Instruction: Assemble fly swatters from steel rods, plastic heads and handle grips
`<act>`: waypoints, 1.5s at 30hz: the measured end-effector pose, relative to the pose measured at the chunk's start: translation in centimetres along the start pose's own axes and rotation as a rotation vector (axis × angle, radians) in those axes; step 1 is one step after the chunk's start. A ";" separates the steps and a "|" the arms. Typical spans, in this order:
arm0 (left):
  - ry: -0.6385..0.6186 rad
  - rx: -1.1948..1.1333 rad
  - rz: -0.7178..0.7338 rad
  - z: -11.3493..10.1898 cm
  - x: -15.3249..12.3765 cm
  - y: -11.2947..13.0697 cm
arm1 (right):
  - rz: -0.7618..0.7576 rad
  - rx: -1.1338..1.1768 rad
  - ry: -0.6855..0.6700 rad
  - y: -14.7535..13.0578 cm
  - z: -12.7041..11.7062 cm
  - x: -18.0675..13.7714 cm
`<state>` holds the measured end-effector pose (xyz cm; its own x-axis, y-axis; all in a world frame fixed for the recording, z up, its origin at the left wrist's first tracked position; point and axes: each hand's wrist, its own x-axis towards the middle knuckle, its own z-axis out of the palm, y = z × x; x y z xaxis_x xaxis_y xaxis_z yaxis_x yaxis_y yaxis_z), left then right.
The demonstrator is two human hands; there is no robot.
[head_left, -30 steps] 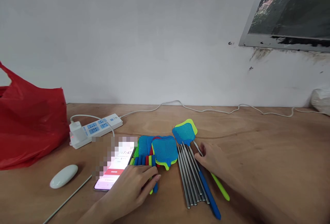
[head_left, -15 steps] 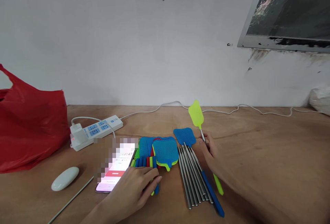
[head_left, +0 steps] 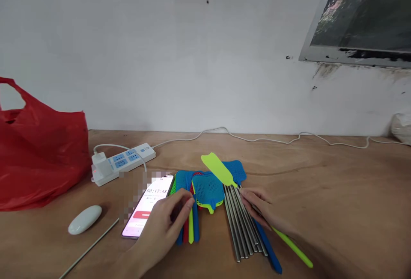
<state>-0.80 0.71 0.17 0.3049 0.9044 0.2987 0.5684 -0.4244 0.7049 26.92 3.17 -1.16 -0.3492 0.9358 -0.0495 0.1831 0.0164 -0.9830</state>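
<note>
My right hand (head_left: 260, 206) is closed on the metal shaft of a yellow-green fly swatter (head_left: 220, 170). The swatter's head points up and left, above a blue swatter head (head_left: 236, 170), and its handle extends to the lower right. Under and beside this hand lie several metal rods (head_left: 242, 227) and a blue handle (head_left: 269, 249). My left hand (head_left: 168, 219) hovers with curved fingers, thumb and forefinger a little apart, beside coloured handles (head_left: 190, 227). Nothing shows in its grasp. Past its fingertips are stacked swatter heads (head_left: 208, 189), blue on top.
A lit phone (head_left: 154, 200) lies left of the swatters. Further left are a white computer mouse (head_left: 85, 220), a thin rod (head_left: 93, 247), a power strip (head_left: 128, 163) and a red plastic bag (head_left: 45, 159). A white cable (head_left: 257, 140) runs along the wall.
My right hand has tilted the yellow-green swatter leftward and lowered its head over the rods. My left hand has lifted and drawn back from the handles, uncovering more of them.
</note>
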 end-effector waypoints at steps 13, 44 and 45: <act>-0.093 -0.635 -0.210 0.4 0.5 -0.5 | 0.011 -0.199 -0.235 -2.0 1.4 -1.5; -0.022 -0.491 -0.260 0.3 0.8 -0.4 | 0.066 0.319 0.047 -1.3 0.5 -0.7; -0.023 -0.483 -0.261 0.3 0.8 -0.4 | 0.092 0.331 0.036 -1.3 0.6 -0.8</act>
<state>-0.54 1.62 -0.05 0.2205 0.9733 0.0639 0.2133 -0.1121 0.9705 26.38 2.21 0.03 -0.3109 0.9400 -0.1405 -0.0982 -0.1788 -0.9790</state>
